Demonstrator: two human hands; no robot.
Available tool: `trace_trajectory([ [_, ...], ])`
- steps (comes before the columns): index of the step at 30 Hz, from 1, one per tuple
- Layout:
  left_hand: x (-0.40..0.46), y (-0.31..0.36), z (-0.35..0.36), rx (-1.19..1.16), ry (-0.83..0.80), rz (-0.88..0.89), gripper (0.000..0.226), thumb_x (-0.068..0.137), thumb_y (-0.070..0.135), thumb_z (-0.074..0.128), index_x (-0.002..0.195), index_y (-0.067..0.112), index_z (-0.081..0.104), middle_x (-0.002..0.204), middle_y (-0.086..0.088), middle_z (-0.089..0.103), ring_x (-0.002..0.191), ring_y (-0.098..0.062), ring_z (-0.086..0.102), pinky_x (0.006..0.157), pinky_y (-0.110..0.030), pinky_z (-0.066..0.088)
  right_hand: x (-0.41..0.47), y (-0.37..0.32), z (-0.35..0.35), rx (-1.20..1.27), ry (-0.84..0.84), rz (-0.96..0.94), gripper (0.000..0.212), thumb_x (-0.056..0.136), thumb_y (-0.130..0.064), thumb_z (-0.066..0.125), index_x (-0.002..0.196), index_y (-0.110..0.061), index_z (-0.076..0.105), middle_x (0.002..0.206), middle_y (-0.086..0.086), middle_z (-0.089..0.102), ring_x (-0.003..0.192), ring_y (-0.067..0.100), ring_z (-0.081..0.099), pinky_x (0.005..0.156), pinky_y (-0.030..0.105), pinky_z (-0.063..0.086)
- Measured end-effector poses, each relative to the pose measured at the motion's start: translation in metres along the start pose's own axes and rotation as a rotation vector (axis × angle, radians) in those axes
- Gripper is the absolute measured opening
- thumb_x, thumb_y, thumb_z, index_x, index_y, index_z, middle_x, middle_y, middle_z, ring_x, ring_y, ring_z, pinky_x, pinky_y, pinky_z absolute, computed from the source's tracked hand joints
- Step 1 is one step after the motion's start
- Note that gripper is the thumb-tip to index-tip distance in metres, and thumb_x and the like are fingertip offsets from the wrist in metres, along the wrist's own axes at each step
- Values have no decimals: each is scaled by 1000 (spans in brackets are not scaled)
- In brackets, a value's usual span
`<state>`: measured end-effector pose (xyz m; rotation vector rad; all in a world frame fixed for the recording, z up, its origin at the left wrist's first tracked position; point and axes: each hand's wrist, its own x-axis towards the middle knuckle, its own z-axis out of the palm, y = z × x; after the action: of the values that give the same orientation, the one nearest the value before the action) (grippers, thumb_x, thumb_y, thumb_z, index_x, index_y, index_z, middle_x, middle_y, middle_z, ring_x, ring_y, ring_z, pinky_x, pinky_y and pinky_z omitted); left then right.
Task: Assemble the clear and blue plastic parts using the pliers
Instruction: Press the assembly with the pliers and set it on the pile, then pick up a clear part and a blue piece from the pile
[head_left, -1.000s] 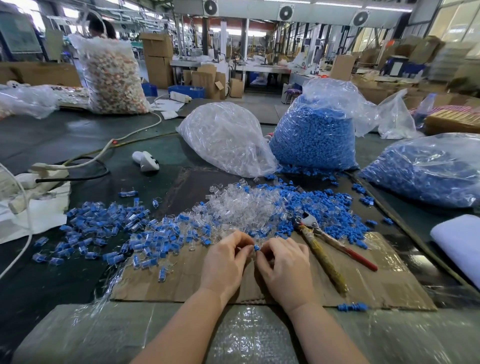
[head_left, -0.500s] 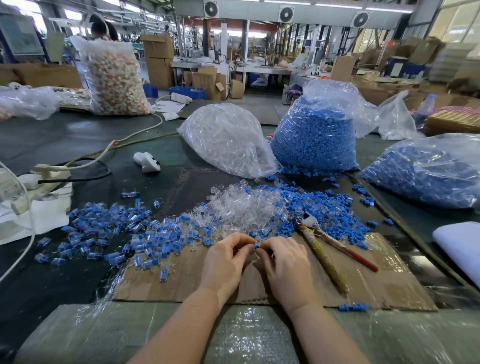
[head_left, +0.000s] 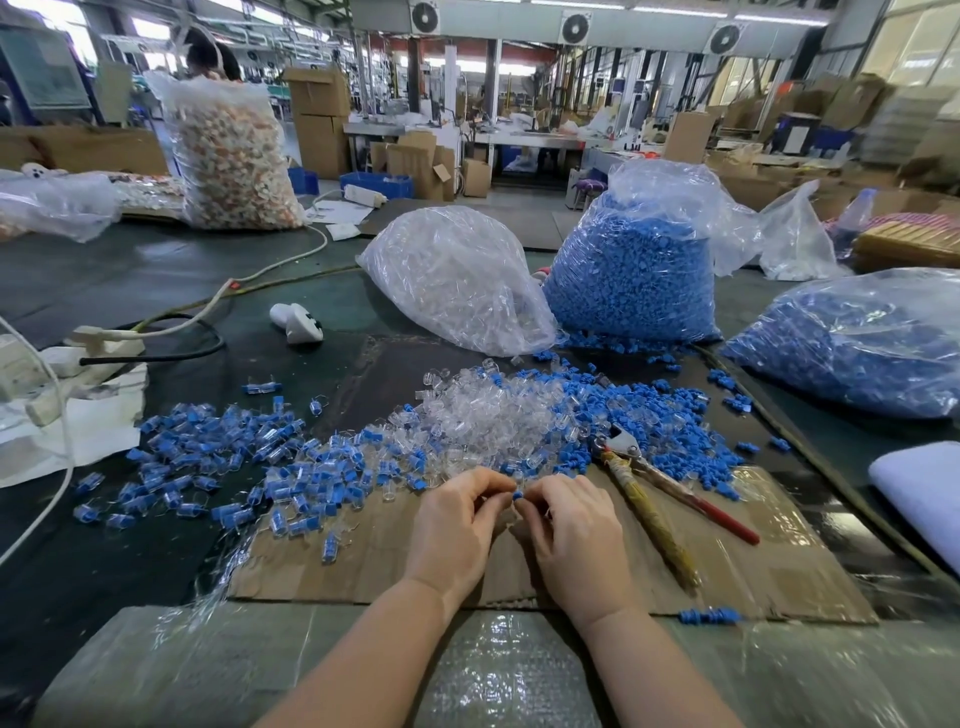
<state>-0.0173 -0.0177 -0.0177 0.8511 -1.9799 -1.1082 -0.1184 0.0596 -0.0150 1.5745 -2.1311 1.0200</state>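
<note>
While both hands meet fingertip to fingertip over the cardboard (head_left: 363, 561), the left hand (head_left: 457, 530) and right hand (head_left: 571, 540) pinch a small blue part (head_left: 517, 495), perhaps with a clear piece; pliers (head_left: 660, 493) lie just right.

2 bare hands: left hand (head_left: 457, 525), right hand (head_left: 571, 540). 1 pair of metal pliers with one red and one tape-wrapped handle (head_left: 660, 499). 3 clear plastic bags of blue parts/assemblies, e.g. the tall middle one (head_left: 634, 280) & one at right (head_left: 852, 343). 1 clear bag of transparent plastic parts (head_left: 457, 280). 1 white handheld controller (head_left: 296, 322). Loose blue and clear pieces (head_left: 498, 415): too many to count.
</note>
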Motion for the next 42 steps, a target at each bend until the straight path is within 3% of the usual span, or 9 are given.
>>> trace_trajectory([
  [7, 5, -1, -2, -51, 7, -75, 27, 89, 11, 60, 79, 36, 62, 79, 14, 66, 76, 5, 61, 68, -4, 44, 0, -1, -1, 58, 0, -16, 14, 79, -14, 74, 73, -15, 62, 70, -5, 62, 66, 16, 55, 59, 31, 47],
  [13, 6, -1, -2, -96, -6, -104, 29, 89, 7, 59, 78, 34, 61, 76, 12, 66, 71, 8, 61, 63, -5, 44, 0, 2, -1, 98, -21, -50, 20, 79, -19, 74, 97, -17, 69, 87, -5, 65, 80, 16, 59, 71, 29, 50],
  [19, 5, 2, -3, -73, 4, -72, 28, 85, 7, 63, 76, 34, 61, 71, 14, 65, 67, 9, 59, 62, -4, 43, 1, 2, -1, 121, -33, -49, 21, 76, -29, 75, 92, -16, 71, 83, -4, 64, 77, 17, 59, 67, 30, 49],
  [22, 6, 3, -3, -85, 4, -79, 27, 83, 6, 66, 75, 32, 61, 72, 12, 65, 66, 10, 58, 62, -5, 44, 1, 3, 0, 119, -26, -48, 18, 76, -20, 76, 92, -16, 71, 83, -5, 64, 78, 16, 59, 68, 31, 51],
  [29, 10, 3, -3, -148, 30, -152, 18, 82, 7, 67, 78, 24, 63, 75, 3, 66, 67, 1, 62, 63, -9, 47, 10, 11, -9, -136, 53, 208, 37, 82, -23, 69, 117, -12, 60, 113, 6, 62, 107, 24, 56, 96, 43, 40],
  [32, 14, 4, -4, -163, 30, -190, 15, 82, 7, 67, 79, 22, 64, 77, 2, 67, 69, -2, 61, 60, -8, 46, 21, 29, -22, -415, -187, 548, 58, 92, -47, 45, 140, -16, 34, 139, 10, 43, 130, 26, 37, 111, 49, 24],
  [35, 20, 5, -3, -150, 43, -244, 8, 83, 12, 68, 85, 19, 65, 80, 1, 68, 74, -7, 63, 61, -8, 47, 26, 51, -33, -521, -440, 777, 75, 90, -61, 31, 148, -19, 9, 153, 14, 19, 141, 33, 15, 110, 60, 8],
  [38, 25, 6, -2, -156, 54, -299, 6, 83, 15, 68, 87, 20, 65, 83, 2, 68, 79, -9, 63, 68, -15, 49, 23, 60, -37, -557, -541, 809, 77, 89, -67, 25, 149, -22, 9, 155, 12, 13, 141, 34, 13, 108, 63, 5],
  [42, 26, 9, -3, -202, 67, -349, 6, 83, 16, 68, 85, 21, 65, 84, 1, 68, 81, -13, 64, 74, -25, 51, 23, 57, -39, -625, -500, 733, 62, 90, -64, 26, 139, -26, 28, 145, 12, 30, 131, 32, 31, 106, 57, 20],
])
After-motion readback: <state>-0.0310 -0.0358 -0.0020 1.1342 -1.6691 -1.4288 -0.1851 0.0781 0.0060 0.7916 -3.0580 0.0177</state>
